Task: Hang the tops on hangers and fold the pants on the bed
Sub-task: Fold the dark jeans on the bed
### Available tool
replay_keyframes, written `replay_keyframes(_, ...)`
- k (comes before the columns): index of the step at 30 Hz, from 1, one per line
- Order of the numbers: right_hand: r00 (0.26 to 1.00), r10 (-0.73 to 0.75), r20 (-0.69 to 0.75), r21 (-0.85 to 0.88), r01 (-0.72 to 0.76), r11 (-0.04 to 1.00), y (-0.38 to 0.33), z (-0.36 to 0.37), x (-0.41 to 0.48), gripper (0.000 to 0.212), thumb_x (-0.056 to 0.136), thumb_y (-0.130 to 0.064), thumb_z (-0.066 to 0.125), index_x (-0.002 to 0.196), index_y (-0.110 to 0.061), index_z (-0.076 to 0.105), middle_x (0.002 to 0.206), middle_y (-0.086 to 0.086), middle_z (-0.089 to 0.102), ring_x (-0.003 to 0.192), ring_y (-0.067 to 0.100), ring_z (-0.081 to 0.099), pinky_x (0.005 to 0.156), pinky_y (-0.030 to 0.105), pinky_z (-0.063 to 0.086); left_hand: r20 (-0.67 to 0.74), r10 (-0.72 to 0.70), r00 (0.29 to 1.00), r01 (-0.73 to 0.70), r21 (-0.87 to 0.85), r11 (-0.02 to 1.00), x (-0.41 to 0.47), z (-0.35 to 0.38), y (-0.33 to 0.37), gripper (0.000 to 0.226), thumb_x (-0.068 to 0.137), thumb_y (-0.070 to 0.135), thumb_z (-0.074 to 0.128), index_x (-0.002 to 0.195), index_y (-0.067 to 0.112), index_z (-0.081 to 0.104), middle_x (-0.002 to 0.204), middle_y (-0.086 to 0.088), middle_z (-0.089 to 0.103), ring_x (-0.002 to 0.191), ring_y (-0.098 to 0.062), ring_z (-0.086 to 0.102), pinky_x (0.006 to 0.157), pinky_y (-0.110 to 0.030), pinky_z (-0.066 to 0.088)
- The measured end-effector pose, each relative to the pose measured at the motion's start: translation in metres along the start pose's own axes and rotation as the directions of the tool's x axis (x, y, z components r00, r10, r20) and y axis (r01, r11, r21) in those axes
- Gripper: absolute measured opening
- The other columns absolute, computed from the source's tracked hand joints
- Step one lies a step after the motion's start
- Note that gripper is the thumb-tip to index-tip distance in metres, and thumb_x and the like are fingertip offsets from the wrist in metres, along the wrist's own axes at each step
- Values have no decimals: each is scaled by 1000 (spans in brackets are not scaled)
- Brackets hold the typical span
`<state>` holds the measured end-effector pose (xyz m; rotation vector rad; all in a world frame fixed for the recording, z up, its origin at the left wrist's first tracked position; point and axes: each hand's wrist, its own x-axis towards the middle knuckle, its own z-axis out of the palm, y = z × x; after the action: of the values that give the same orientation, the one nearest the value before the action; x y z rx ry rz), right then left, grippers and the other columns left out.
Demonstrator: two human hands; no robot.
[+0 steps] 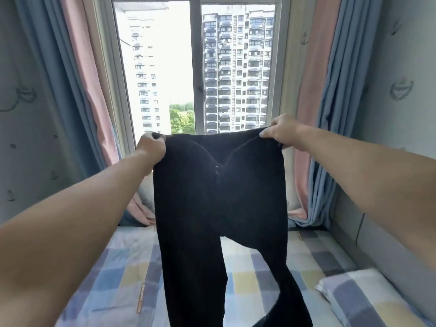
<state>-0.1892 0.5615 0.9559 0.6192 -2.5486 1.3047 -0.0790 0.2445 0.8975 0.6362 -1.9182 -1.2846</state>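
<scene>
Two bare forearms reach forward from the lower corners of the view, one from each side. Below them lies the bed (247, 267), covered with a checked sheet in pale blue, grey, yellow and white. A pillow (368, 300) in the same checked cloth lies at the right edge of the bed, against the wall.

A pair of black pants (219, 204) hangs in the air over the bed, held up by its waistband. The two legs drop downward, split apart below the crotch, and run out of view at the bottom edge; whether they touch the sheet cannot be told. The right leg bends and twists near its lower end.

The left hand (151, 148) is closed on the left corner of the waistband, fingers curled over the cloth. The right hand (282, 133) pinches the right corner between thumb and fingers, a little higher than the left. The waistband stretches between them, sagging slightly in the middle.

Behind the pants, pink and blue curtains (316, 128) hang at both sides, their lower ends bunched on the far end of the bed. Between them stands a window (197, 67) with a white frame and a central upright bar. Through the glass show tall apartment blocks and some green treetops. The walls to left and right carry faint drawn motifs.
</scene>
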Motion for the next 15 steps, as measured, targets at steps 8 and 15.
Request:
replay_keyframes(8, 977, -52, -209, 26, 59, 998, 28, 9, -2, 32, 93, -27, 63, 70, -17, 43, 69, 1, 46, 66, 19, 46, 64, 32, 39, -83, 3, 997, -7, -52, 999, -12, 20, 0, 35, 104, 28, 44, 138, 20, 46, 112, 2, 60, 104, -28, 61, 81, -37, 49)
replay_keyframes(15, 992, -21, -125, 26, 24, 999, 23, 8, 3, 38, 92, -28, 67, 67, -18, 40, 69, -1, 45, 64, 16, 44, 63, 30, 39, -15, 4, 1000, -4, 2, 1000, -6, 25, 0, 44, 105, 29, 43, 146, 13, 40, 89, 12, 43, 93, -23, 56, 73, -35, 43)
